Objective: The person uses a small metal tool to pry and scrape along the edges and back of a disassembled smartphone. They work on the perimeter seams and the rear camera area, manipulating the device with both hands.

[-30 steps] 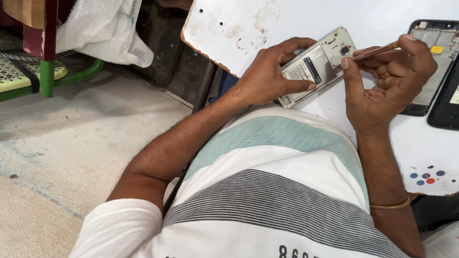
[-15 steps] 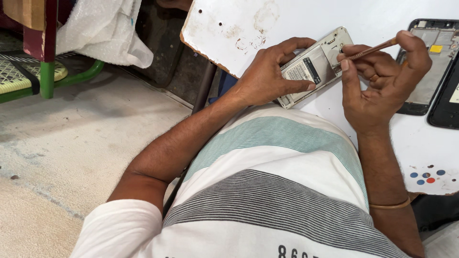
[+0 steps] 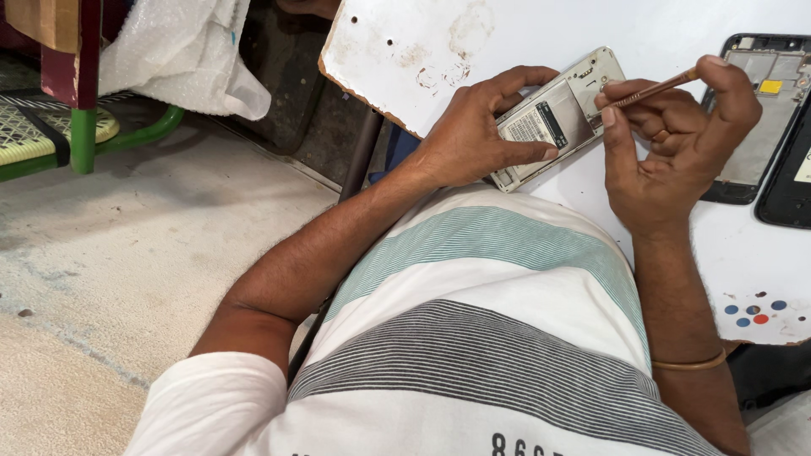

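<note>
A worn white table (image 3: 473, 42) spans the top of the view, above a striped shirt (image 3: 490, 338). At its right edge lies a black phone frame (image 3: 764, 127). The left hand (image 3: 473, 127) is clasped around an opened phone (image 3: 557, 118), tilted just over the table's near edge. The right hand (image 3: 676, 143) pinches a thin brown tool (image 3: 655, 89), its tip touching the phone's upper end

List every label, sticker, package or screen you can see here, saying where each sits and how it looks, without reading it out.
Battery label: on the opened phone under the left hand; white and black rectangle.
Yellow sticker: inside the black phone frame, far right; small square.
Bubble-wrap bag: top left; crumpled, whitish.
</note>
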